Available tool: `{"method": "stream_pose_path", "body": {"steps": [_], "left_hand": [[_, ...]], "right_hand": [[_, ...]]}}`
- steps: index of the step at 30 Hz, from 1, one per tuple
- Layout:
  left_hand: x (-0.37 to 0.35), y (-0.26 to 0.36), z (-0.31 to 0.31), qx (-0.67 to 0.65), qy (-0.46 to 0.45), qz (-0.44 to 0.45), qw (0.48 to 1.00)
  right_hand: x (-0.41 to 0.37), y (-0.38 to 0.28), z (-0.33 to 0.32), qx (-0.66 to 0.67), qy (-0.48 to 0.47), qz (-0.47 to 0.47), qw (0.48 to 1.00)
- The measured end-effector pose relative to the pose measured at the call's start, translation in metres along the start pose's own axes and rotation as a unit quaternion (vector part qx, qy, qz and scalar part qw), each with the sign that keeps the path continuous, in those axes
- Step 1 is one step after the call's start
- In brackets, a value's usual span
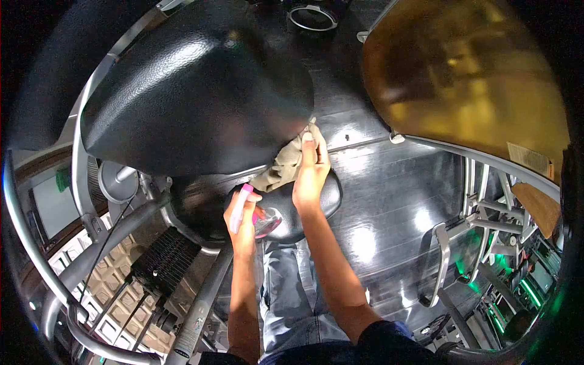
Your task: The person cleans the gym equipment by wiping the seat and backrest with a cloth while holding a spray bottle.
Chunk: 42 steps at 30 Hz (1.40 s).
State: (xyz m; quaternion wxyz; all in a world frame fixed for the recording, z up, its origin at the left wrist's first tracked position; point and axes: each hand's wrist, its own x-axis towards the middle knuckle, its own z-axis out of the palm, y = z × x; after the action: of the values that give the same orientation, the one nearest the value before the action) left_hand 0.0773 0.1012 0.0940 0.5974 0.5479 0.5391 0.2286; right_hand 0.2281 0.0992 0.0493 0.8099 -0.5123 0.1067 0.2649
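In the head view, my left hand (pixel 242 222) is closed around a spray bottle (pixel 267 224) with a pink-and-white trigger head and a clear body. My right hand (pixel 312 173) grips a beige cloth (pixel 281 169), pinched between thumb and fingers. The cloth lies against the lower right edge of a large black padded backrest (pixel 201 97). Beneath both hands sits a smaller black padded seat (pixel 325 198), partly hidden by them and by the bottle.
Metal frame tubes (pixel 118 243) and a black weight stack (pixel 164 264) stand at the left. A large amber panel (pixel 468 79) hangs at the upper right. Other metal-framed equipment (pixel 443 258) is on the right, over a dark shiny floor (pixel 389 194).
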Motion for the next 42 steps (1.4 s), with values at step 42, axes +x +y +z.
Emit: {"method": "stream_pose_path", "body": {"steps": [42], "left_hand": [[0.008, -0.073, 0.039, 0.062, 0.071, -0.017, 0.995]], "right_hand": [[0.009, 0.029, -0.074, -0.08, -0.028, 0.035, 0.996]]}}
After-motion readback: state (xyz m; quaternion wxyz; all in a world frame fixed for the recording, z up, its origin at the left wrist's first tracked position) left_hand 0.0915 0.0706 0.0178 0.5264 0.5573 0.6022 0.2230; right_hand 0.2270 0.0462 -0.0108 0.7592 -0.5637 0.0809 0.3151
